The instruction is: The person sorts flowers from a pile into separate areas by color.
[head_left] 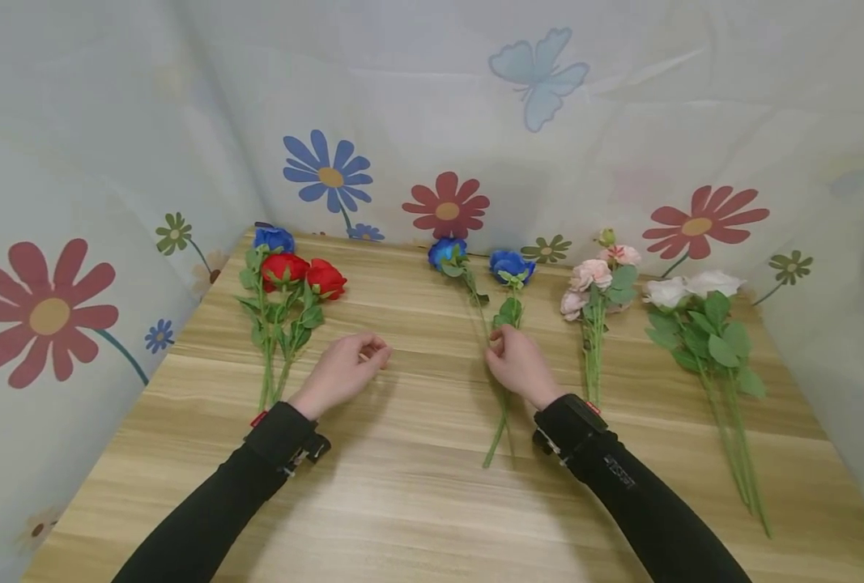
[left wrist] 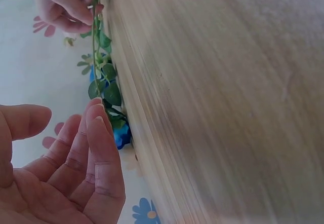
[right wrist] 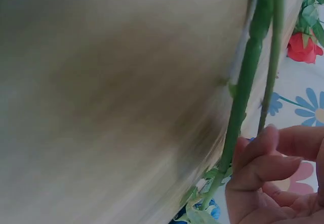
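Two blue roses lie near the table's back edge in the head view, a left one [head_left: 447, 253] and a right one [head_left: 512, 265], their green stems crossing lower down. My right hand [head_left: 521, 366] is over these stems. In the right wrist view its thumb and fingers pinch a thin stem [right wrist: 273, 67], while a thicker stem [right wrist: 245, 92] passes beside the fingertips; which rose the pinched stem belongs to is hard to tell. My left hand [head_left: 346, 372] hovers to the left, fingers loosely bent and holding nothing, beside a bunch with red roses [head_left: 286, 269] and one blue rose [head_left: 274, 239].
To the right of my right hand lies a bunch of pink flowers [head_left: 590, 277]. Farther right are white roses [head_left: 712, 283] with long stems reaching toward the front. A printed cloth [head_left: 417, 97] hangs behind the wooden table [head_left: 402, 502] and at its sides.
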`<state>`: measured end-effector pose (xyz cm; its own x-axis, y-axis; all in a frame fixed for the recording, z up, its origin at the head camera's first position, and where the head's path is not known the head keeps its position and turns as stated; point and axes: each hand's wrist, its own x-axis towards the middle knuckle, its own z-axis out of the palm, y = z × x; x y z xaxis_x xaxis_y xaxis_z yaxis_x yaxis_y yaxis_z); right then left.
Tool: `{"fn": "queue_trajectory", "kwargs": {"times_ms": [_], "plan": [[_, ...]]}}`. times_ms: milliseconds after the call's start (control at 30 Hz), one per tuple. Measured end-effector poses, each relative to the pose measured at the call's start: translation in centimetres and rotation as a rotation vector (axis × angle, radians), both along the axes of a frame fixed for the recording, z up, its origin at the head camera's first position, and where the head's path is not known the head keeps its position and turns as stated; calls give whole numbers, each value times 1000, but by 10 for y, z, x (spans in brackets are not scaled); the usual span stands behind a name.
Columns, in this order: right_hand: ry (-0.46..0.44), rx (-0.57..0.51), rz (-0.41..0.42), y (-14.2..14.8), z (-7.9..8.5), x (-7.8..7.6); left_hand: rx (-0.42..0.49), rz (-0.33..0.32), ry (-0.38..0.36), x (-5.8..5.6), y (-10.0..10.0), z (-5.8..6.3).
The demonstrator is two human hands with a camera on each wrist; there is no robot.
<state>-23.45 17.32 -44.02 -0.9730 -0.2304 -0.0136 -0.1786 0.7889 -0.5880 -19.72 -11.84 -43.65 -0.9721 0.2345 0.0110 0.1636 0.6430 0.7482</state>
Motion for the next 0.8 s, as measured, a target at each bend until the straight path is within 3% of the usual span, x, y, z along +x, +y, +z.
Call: {"fn": "queue_trajectory", "kwargs": {"times_ms": [233,367,633,800], "plan": [[-90,49,38,-3,5,-7,5,-10,0,2,2,4],[-155,12,70,-1,9,-7,1,-13,7,3,4,6],[-255,-122,35,5,14,-4,-2,-12,4,3,5,5],[-279,-80,13,11,16,-4,-15,-9,1,3,7,6]]}}
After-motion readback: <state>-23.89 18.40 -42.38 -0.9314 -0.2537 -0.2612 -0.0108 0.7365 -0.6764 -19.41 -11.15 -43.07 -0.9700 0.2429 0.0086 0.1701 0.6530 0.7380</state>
